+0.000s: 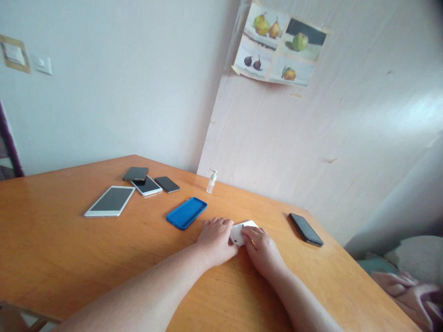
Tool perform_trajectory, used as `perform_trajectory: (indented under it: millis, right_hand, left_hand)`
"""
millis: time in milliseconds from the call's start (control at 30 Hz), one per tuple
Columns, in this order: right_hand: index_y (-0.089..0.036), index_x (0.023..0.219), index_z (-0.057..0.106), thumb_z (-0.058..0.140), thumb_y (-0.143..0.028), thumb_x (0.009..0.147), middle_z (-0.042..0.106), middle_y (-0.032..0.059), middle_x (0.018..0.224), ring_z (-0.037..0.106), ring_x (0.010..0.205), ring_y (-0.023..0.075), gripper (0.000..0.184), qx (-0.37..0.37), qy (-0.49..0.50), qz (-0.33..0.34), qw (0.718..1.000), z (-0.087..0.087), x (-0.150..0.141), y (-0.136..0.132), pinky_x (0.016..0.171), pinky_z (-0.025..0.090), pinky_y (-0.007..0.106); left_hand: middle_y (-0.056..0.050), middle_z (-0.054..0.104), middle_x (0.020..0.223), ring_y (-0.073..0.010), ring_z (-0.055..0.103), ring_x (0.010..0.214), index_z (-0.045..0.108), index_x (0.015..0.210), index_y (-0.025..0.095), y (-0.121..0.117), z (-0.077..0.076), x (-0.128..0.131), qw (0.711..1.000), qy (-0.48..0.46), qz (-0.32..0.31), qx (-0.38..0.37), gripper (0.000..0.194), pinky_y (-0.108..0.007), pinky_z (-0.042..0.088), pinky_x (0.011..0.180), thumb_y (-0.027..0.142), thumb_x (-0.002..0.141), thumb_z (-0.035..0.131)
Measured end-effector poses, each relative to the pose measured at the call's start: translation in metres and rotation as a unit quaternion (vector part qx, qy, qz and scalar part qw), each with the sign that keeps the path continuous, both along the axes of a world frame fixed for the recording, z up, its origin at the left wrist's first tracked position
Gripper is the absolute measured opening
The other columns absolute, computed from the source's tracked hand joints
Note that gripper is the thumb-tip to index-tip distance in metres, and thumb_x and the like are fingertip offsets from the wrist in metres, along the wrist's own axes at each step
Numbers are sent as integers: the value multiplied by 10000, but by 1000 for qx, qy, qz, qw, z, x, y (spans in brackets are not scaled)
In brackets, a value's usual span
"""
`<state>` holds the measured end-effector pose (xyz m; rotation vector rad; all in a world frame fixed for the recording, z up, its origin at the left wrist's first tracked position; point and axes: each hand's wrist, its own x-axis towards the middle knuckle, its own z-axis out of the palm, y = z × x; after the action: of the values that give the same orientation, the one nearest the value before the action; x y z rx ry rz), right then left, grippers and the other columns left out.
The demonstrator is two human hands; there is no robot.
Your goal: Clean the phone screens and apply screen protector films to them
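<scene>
A white phone (241, 230) lies back side up on the wooden table (69, 249), between both my hands. My left hand (216, 240) curls its fingers over the phone's left end. My right hand (259, 246) grips the right side, fingers bent onto it. A blue phone case (187, 212) lies just left of my left hand. A black phone (306, 228) lies to the right of my right hand.
A white tablet (110, 201) rests at the left. Three phones, one dark (136, 173), one white-edged (147, 186), one black (167, 184), lie behind it. A small pump bottle (212, 181) stands near the table's far edge. A fruit poster (278, 44) hangs on the wall.
</scene>
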<state>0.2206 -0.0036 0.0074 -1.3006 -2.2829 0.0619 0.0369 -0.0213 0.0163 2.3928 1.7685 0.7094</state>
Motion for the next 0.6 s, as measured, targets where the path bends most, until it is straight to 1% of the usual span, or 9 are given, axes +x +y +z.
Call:
perform_trajectory:
  millis: [100,200,267,400,500,600]
  right_hand:
    - [-211,1089,693,409,-293,949,665,78,1198,568,1169,212,327,-8,4,13,1000,0,0,0,1031,416,342]
    - [-211,1178,666,360,-372,975,616,77,1299,498,1284,210,400,-22,24,8,999,-1,3,1,1106,362,360]
    - [-209,1252,625,330,-410,985,567,83,1367,436,1344,214,446,-35,25,0,999,-2,4,1,1135,329,386]
    - [-189,1339,560,302,-456,989,470,108,1455,339,1405,238,510,-69,-11,2,998,-6,4,3,1162,265,469]
    - [-187,1375,522,271,-487,990,438,104,1477,294,1425,235,549,-65,12,-31,997,-8,8,7,1173,222,501]
    - [-146,1385,505,252,-509,984,437,124,1474,292,1426,228,597,-47,63,-85,993,-9,16,11,1178,226,485]
  left_hand:
    - [-79,651,1053,-297,569,1050,556,1074,242,0,1,-1,1000,-2,-5,0,365,-429,402,881,455,782,607]
    - [-82,653,1050,-296,574,1042,563,1050,236,1,0,-2,1000,-6,-6,5,362,-425,407,878,481,786,603]
    - [-86,657,1041,-297,579,1035,567,1027,232,1,0,-2,1000,-8,-4,3,349,-421,411,869,479,784,605]
    - [-80,668,1015,-293,585,1018,564,1027,231,2,1,-2,1000,-20,-8,5,343,-411,420,850,465,782,610]
    - [-71,670,1007,-290,587,1007,562,980,231,2,0,-2,1000,-28,-9,4,325,-400,427,833,466,765,626]
    - [-68,670,999,-293,584,1015,556,973,234,3,-1,-3,999,-32,-11,3,342,-391,427,831,460,736,655]
